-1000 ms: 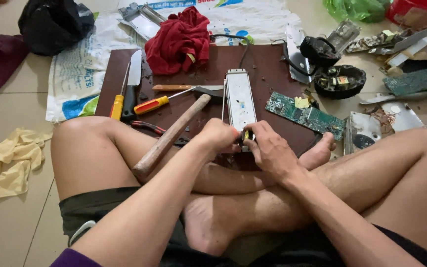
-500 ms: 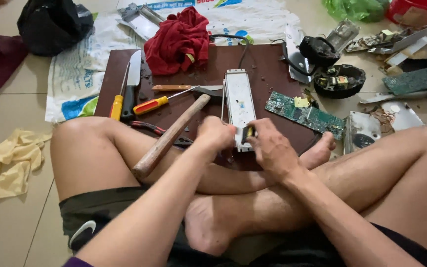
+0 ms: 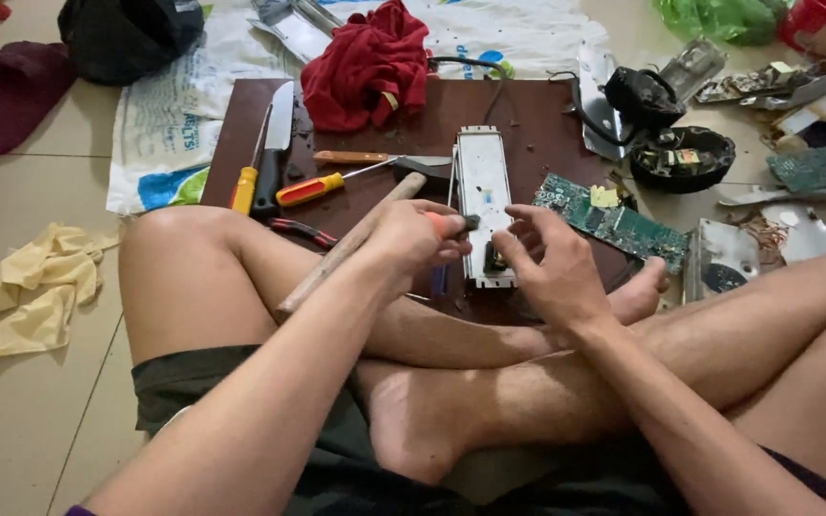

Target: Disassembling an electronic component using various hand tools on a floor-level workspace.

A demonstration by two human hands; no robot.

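While my left hand (image 3: 413,239) grips an orange-handled tool (image 3: 444,225), its tip hidden, my right hand (image 3: 552,268) pinches something unclear on the white metal casing (image 3: 483,182).

Both arms bare, no sleeves down forearms. Tiny bit of purple fabric at bottom left frame edge, probably sleeve hem up near shoulder, can't tell more. Left hand (image 3: 418,239) and right hand (image 3: 552,272) bare too, no gloves, no rings or watch visible. Dark shorts (image 3: 231,401), greenish-black, short cut, hem sits high on thigh. Small pale patch on shorts near left hip, too blurry to make out. Legs bare below shorts. Feet bare, no socks, no shoes.
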